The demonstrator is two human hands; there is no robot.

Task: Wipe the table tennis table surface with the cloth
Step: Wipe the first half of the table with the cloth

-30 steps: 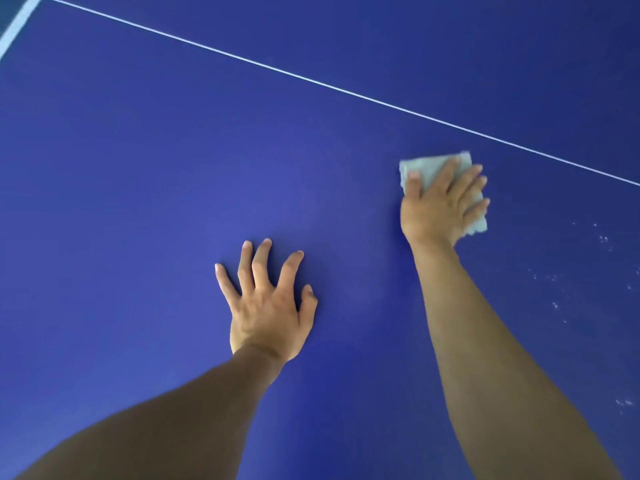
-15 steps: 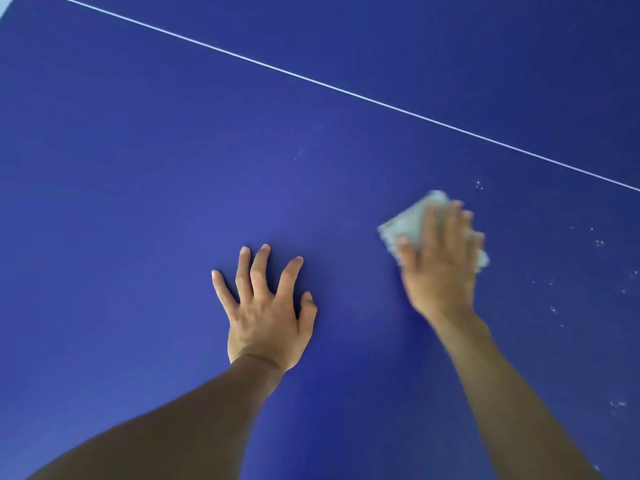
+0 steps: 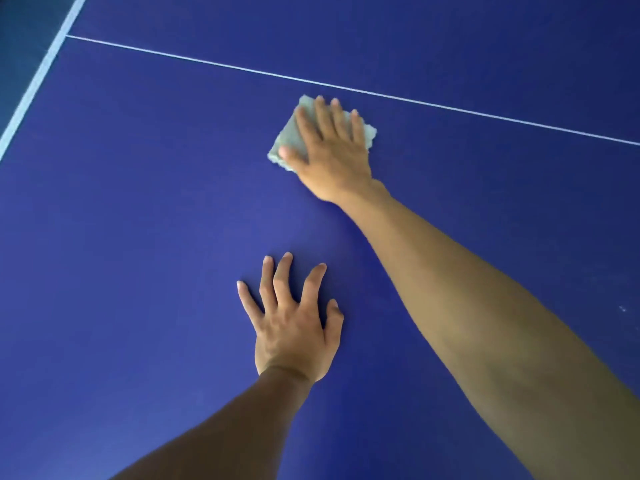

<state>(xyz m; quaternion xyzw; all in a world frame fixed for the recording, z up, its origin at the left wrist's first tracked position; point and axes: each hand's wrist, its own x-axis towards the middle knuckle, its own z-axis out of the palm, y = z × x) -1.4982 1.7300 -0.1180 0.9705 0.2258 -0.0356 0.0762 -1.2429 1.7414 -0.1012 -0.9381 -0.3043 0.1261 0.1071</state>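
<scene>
The blue table tennis table fills the view. A small pale green folded cloth lies flat on it, just below the thin white centre line. My right hand presses down on the cloth with straight, spread fingers and covers most of it. My left hand rests on the bare surface nearer to me, fingers spread, holding nothing.
The table's white-edged left border runs along the upper left, with darker floor beyond it. A few faint white specks sit on the surface at the far right.
My right hand has slid the cloth away from me and to the left, up close to the centre line. My left hand has stayed planted on the table.
</scene>
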